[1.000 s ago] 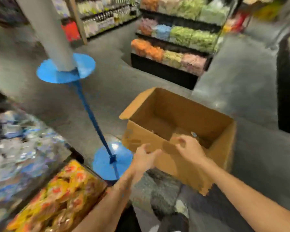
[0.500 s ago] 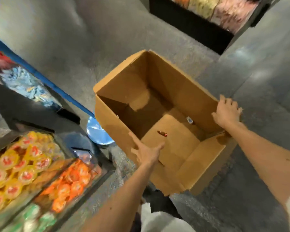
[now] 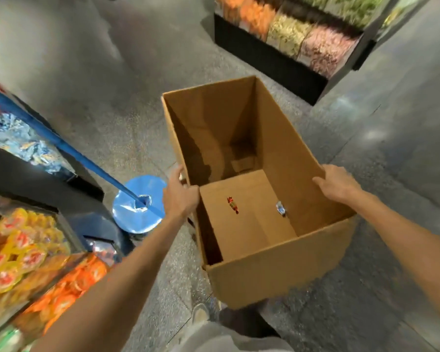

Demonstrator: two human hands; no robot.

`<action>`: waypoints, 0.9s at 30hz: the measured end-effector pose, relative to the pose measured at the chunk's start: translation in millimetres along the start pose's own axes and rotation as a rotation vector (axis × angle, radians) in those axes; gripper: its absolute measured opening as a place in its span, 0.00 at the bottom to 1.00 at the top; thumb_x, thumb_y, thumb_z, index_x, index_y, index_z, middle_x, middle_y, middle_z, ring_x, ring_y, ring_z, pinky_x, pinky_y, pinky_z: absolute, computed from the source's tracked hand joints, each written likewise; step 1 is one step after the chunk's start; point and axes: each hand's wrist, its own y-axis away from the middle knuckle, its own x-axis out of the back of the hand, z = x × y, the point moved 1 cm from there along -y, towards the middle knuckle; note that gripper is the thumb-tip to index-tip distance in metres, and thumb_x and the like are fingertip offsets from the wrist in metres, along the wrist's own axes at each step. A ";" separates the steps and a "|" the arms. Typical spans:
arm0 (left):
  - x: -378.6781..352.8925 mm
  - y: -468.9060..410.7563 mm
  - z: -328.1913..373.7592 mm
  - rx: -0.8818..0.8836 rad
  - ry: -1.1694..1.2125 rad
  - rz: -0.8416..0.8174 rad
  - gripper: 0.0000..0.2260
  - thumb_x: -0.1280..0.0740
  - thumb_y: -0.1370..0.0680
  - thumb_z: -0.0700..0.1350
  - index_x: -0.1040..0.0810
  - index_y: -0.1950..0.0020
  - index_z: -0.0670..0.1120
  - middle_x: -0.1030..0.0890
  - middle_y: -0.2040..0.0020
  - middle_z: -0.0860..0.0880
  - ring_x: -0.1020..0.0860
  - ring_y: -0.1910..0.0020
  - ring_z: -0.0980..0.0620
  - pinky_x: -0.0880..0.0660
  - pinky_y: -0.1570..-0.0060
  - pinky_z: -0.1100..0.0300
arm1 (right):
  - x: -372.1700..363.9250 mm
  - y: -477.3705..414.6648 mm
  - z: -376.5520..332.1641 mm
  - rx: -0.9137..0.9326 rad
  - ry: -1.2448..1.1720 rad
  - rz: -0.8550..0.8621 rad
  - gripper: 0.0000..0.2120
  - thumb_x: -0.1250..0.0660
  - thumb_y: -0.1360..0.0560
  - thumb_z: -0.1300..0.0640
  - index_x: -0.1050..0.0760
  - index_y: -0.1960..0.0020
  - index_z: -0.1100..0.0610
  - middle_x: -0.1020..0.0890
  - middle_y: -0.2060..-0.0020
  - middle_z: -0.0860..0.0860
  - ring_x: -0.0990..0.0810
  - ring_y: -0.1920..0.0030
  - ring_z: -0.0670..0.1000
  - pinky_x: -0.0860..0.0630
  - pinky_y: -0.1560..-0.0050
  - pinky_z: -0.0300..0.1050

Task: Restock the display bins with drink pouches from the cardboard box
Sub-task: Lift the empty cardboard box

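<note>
While the left hand [image 3: 181, 193] curls round the rim of the cardboard box [image 3: 277, 275] on its 9 o'clock wall, the right hand [image 3: 337, 185] hooks its fingers over the opposite rim at 3 o'clock. Both are clamped on cardboard, neither holding a pouch. Whether the box sits on the floor or hangs between them, I can't tell. And look inside: the bottom is all but bare! There's just a small red-wrapped sweet [image 3: 233, 205] near the middle and a silvery scrap [image 3: 280, 207] at its 3 o'clock, the two apart. I can make out no drink pouch. Out at 8 o'clock of the view, the display bins [image 3: 31, 205] are heaped with round yellow and orange packs [image 3: 15, 252], too blurred to read. A blue stand base [image 3: 140, 204] lies just beside the left hand at its 9 o'clock, and stocked shelving [image 3: 302, 41] stands well off at 1 o'clock. My read is that the unloading looks done or nearly so. What's left is likely the two strays and clearing the box away.
</note>
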 end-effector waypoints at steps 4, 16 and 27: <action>-3.9 -11.4 80.7 -0.119 0.146 -0.085 0.24 0.28 0.25 0.46 0.27 0.29 0.49 0.20 0.40 0.51 0.21 0.42 0.51 0.23 0.41 0.54 | 74.2 -4.4 16.0 -0.013 -0.166 0.133 0.12 0.40 0.17 0.54 0.24 0.38 0.59 0.19 0.48 0.55 0.21 0.53 0.57 0.24 0.50 0.50; -47.0 -33.4 282.4 -0.283 0.267 -0.146 0.46 0.27 0.25 0.35 0.53 0.18 0.55 0.36 0.32 0.63 0.30 0.37 0.62 0.27 0.48 0.71 | 285.6 -118.1 -3.7 0.274 -0.289 0.341 0.10 0.39 0.18 0.53 0.25 0.44 0.58 0.19 0.54 0.55 0.19 0.57 0.53 0.18 0.53 0.53; 5.1 -154.6 300.9 -0.113 0.155 0.377 0.32 0.32 0.26 0.28 0.33 0.25 0.47 0.24 0.36 0.39 0.23 0.51 0.44 0.25 0.58 0.51 | 349.2 -238.1 -153.0 0.594 -0.538 0.038 0.28 0.38 0.25 0.64 0.33 0.26 0.50 0.20 0.45 0.54 0.18 0.52 0.53 0.17 0.53 0.53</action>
